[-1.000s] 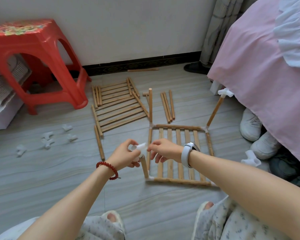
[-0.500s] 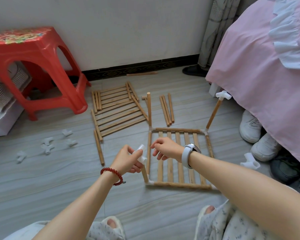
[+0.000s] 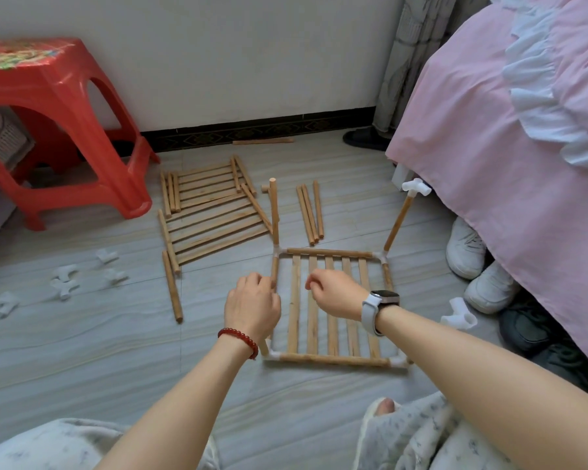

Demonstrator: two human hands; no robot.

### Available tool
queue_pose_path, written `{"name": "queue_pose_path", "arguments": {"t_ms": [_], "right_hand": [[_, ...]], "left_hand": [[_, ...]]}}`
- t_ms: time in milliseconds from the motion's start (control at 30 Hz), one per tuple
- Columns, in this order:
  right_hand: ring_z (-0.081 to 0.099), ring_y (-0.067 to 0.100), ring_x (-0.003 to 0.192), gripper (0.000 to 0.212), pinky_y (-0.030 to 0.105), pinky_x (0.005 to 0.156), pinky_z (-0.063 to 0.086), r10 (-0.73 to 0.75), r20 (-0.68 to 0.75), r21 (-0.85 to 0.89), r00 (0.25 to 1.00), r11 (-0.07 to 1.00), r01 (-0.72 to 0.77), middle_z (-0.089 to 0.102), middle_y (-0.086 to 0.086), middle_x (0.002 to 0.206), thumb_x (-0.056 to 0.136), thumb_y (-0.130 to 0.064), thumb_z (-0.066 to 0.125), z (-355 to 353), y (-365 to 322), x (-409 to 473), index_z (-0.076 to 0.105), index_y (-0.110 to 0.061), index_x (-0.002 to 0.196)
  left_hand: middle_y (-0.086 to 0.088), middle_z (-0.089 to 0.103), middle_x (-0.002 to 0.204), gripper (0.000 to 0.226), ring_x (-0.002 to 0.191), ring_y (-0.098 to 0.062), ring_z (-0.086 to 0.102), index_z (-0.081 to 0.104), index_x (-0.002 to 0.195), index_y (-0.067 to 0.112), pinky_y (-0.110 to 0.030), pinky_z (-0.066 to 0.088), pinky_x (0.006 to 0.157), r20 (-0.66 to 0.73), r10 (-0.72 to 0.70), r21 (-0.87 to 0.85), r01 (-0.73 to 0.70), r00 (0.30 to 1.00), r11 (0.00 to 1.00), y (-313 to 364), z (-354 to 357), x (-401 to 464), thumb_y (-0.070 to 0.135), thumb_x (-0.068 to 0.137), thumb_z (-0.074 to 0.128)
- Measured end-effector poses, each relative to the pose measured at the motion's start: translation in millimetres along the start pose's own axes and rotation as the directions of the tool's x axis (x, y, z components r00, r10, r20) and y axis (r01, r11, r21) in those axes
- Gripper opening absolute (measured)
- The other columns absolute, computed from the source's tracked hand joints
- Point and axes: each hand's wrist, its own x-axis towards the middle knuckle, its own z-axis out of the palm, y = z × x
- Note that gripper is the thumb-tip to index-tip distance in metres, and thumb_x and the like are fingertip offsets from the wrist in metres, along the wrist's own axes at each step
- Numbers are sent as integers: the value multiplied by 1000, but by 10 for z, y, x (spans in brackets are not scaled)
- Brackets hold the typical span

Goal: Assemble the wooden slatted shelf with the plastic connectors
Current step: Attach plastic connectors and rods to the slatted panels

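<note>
The left hand (image 3: 252, 305) has its grip curled over the top of an upright wooden post (image 3: 264, 347) at the near left corner of the slatted shelf (image 3: 331, 310); what sits under the fingers is hidden. The right hand (image 3: 335, 293) hovers over the slats with loosely curled fingers and holds nothing. The shelf lies flat on the floor (image 3: 82, 351), with loose white connectors (image 3: 65, 283) well off to the left and more wooden slats (image 3: 211, 212) behind it.

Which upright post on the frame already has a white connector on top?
The far-right post, leaning toward the pink bed, carries a white connector on top. The far-left post ends in bare wood; the left hand covers the near-left post's top.
</note>
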Motion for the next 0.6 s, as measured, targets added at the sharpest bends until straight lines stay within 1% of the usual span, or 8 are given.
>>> {"name": "queue_pose_path", "arguments": {"t_ms": [67,100,200,300,400,500,567,600], "right_hand": [[61,24,91,29,41,82,52,21,5,-67,1000,998,-20,64,8,104,99,-19,32,-27,147,-73,57,-12,111],[61,23,90,29,40,81,52,36,8,-91,999,995,-35,64,8,103,99,-19,32,-45,225,-116,57,-12,111],[61,23,88,29,35,76,52,65,23,-130,998,990,-62,64,8,103,99,-17,32,-104,410,-200,56,-12,114],[61,23,92,30,36,80,52,88,43,-133,995,988,-82,63,7,107,99,-18,32,-133,529,-205,56,-12,115],[61,22,90,30,39,80,53,101,54,-152,993,984,-92,63,7,106,99,-19,32,-137,518,-153,56,-13,115],[61,24,90,29,39,79,53,64,26,-178,998,982,-58,63,7,105,99,-19,31,-159,377,-40,56,-14,113],[60,24,95,30,41,82,52,42,24,-177,999,984,-37,63,7,109,98,-19,32,-121,244,0,55,-15,115],[60,24,97,30,40,84,51,36,24,-166,999,986,-32,63,7,111,98,-20,32,-96,199,11,55,-16,116]], "left_hand": [[1,55,98,29,83,-16,50,63,104,13,-27,40,67,-36,-63,11,64,997,998,23,66,-13,24,95,37],[0,53,92,29,75,-16,48,64,98,11,-26,37,61,-66,-108,-6,108,992,994,45,103,-28,24,94,38],[-1,45,85,29,69,-18,45,63,88,8,-26,32,59,-129,-188,-23,187,974,982,90,187,-38,23,93,38],[-3,43,86,31,71,-21,44,62,88,5,-29,32,60,-127,-236,-18,235,963,972,6,207,44,21,93,36],[-4,43,88,32,73,-21,45,62,93,5,-30,33,61,-109,-278,-21,277,954,961,-124,224,75,22,94,34],[-1,42,92,31,79,-17,43,61,98,9,-28,34,64,-69,-201,5,202,977,979,3,221,51,27,95,36],[-1,47,104,34,93,-18,44,58,109,13,-29,39,73,19,-105,12,104,994,994,92,207,32,34,96,35],[-2,49,117,38,106,-20,44,55,119,15,-31,41,82,96,-53,4,52,994,999,112,210,37,38,97,33]]}}
